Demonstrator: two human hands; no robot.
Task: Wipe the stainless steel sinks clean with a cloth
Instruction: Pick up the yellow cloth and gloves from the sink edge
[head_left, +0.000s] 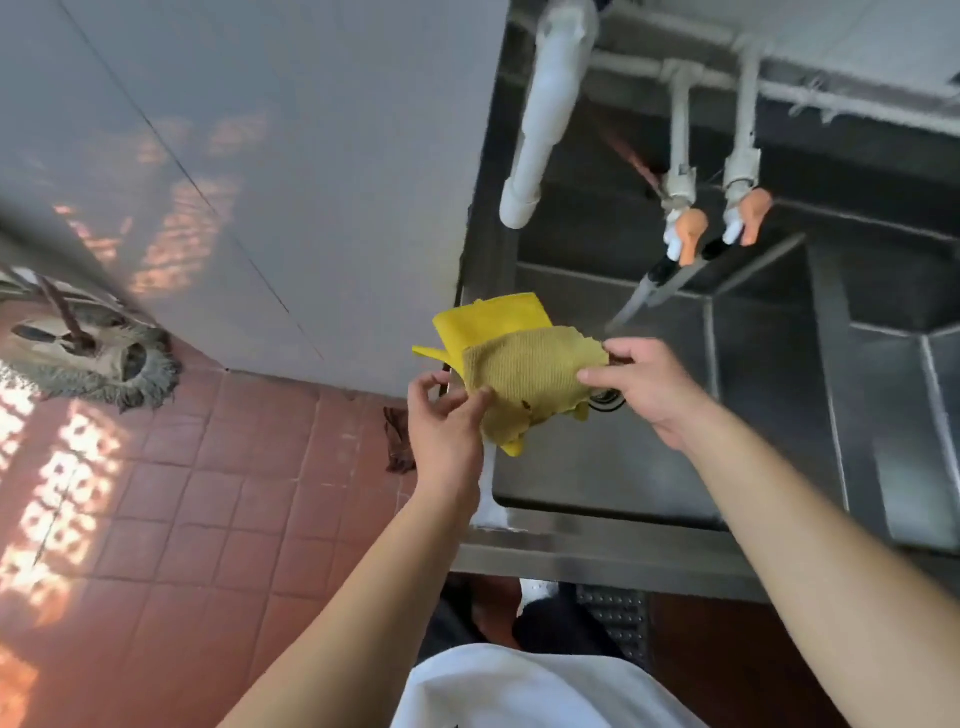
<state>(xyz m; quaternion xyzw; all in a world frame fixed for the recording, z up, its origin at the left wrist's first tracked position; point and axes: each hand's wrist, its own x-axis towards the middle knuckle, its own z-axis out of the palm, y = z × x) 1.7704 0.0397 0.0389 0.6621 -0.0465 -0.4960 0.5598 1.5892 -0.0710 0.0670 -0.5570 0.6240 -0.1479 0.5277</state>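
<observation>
Yellow cloth (530, 374), stretched above near-left sink (597, 467), pinched between left hand (444, 421) and right hand (641, 387) fingers; risk: a loose pinch could drop it onto the drain.

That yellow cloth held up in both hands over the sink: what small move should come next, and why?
Probably lower the yellow cloth onto the steel of the left sink basin and start rubbing. Both the left hand and right hand pinch its edges, holding it spread in the air above the basin, so it does not appear to touch any sink surface yet.
</observation>
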